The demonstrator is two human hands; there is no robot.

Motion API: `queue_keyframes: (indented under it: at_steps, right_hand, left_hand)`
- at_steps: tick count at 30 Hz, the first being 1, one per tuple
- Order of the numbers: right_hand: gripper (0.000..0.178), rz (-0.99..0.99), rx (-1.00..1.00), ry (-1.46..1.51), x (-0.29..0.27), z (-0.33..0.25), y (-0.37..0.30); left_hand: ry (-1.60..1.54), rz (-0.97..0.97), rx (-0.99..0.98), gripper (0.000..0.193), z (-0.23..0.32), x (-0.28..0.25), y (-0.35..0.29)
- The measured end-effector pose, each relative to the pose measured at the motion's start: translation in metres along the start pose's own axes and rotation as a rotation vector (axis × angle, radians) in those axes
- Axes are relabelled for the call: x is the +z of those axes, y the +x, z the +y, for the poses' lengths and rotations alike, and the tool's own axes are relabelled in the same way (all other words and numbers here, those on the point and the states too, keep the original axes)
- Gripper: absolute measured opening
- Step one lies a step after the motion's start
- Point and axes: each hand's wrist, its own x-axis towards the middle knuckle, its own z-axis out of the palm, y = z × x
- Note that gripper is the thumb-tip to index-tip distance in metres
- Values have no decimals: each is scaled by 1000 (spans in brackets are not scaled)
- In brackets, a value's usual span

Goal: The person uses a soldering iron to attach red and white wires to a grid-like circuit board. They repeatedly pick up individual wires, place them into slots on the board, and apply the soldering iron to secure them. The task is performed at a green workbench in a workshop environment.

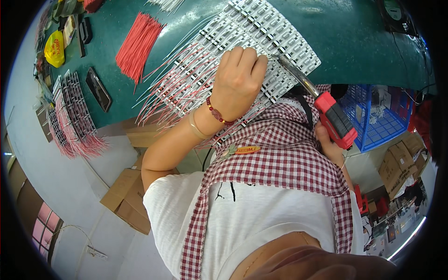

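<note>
1. The left hand (240,79) is over the panel of small parts (291,44), knuckles up and fingers curled; its fingertips are turned away from view, so I cannot tell if they pinch anything.
2. The right hand (330,147) is wrapped around the red and black handle of a soldering iron (333,116); most of its fingers are hidden behind that handle.
3. The iron slants up and leftward; its metal tip (281,59) ends over the panel, just beside the left hand's thumb and index finger (whether the 2 touch, I cannot tell).
4. The panel lies tilted at the near edge of the green table (350,42), its lower corner in front of the checked apron (280,161); rows of pale parts cover it, and thin red and white wires (179,95) fan out from its left side.
5. Left of the panel is a bundle of red wires (139,46); a bundle of white wires (167,3) shows at the top edge; farther left are a phone (98,89), a yellow bag (55,49) and more strips with red wires (77,112).
6. A beaded bracelet (217,113) and a plain bangle (196,126) circle the left wrist and forearm; a blue basket (377,128) stands beyond the iron.
</note>
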Motion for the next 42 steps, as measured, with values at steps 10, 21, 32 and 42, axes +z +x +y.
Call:
queue_keyframes:
  at_steps: [10, 21, 32, 42]
  right_hand:
    - [12, -54, 87, 498, -9, -14, 0]
    - [17, -49, 132, 241, 2, -9, 0]
    - [49, 228, -67, 570, -3, -29, 16]
    - [36, 864, -471, 650, -133, -34, 74]
  left_hand:
    - [17, -8, -3, 22, 0, -1, 0]
    - [28, -23, -10, 22, -1, -1, 0]
    - [34, -32, -13, 21, -1, 1, 0]
    - [92, -81, -53, 13, 3, -6, -2]
